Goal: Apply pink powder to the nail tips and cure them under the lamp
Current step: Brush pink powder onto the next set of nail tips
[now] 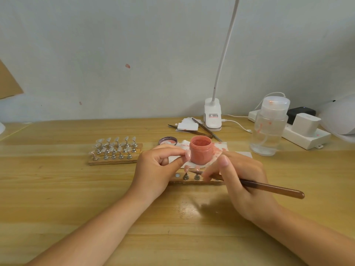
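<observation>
Holding a pink nail tip (187, 154) between thumb and forefinger, the left hand (157, 169) stays just in front of the open jar of pink powder (201, 151). The right hand (240, 179) grips a brown brush (269, 187), its fingers (223, 160) curled around the handle, and the thin front end of the brush reaches the pink nail tips standing on the near wooden holder (192, 180). This holder lies on the surface (76, 198) directly before the jar, partly hidden by both hands. The jar stands on a white stained paper (221, 148), with its lid (168, 140) lying just behind to the left. Farther left, a second wooden board (115, 156) carries many clear tips on metal stands. A white clip lamp (212, 116) is behind the jar, and a clear pump bottle (269, 127) stands to the right, near a white power strip (305, 137).
</observation>
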`<state>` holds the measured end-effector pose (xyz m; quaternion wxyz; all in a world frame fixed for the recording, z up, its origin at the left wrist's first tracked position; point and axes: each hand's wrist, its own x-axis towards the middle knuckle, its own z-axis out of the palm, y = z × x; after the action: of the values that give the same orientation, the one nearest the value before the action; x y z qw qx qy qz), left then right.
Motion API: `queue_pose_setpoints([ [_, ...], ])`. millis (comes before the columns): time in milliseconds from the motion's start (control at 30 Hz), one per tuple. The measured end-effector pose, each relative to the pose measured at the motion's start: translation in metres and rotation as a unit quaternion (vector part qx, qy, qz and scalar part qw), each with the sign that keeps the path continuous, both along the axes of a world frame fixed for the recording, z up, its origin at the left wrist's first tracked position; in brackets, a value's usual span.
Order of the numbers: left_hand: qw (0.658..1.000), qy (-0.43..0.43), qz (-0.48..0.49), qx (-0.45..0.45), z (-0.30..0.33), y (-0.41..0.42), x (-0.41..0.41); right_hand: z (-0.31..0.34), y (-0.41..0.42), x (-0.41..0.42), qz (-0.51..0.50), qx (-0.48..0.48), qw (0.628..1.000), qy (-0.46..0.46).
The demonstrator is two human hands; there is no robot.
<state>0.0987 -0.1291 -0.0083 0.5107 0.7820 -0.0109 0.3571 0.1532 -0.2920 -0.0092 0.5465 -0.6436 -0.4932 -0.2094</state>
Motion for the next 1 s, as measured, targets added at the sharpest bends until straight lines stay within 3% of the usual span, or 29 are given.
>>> queue_pose_setpoints([
  [133, 1.0, -0.003, -0.005, 0.009, 0.0003, 0.0006, -0.0007, -0.0004, 0.0017, 0.0005, -0.037, 0.009, 0.999, -0.019],
  [500, 1.0, 0.0, -0.002, -0.001, 0.0019, -0.0025, -0.0009, 0.0001, -0.0006, -0.0007, -0.02, 0.0, 1.0, 0.013],
  [1000, 1.0, 0.016, 0.021, 0.013, 0.003, -0.003, -0.0026, 0.0019, 0.0011, -0.0009, -0.041, -0.009, 0.999, -0.023],
])
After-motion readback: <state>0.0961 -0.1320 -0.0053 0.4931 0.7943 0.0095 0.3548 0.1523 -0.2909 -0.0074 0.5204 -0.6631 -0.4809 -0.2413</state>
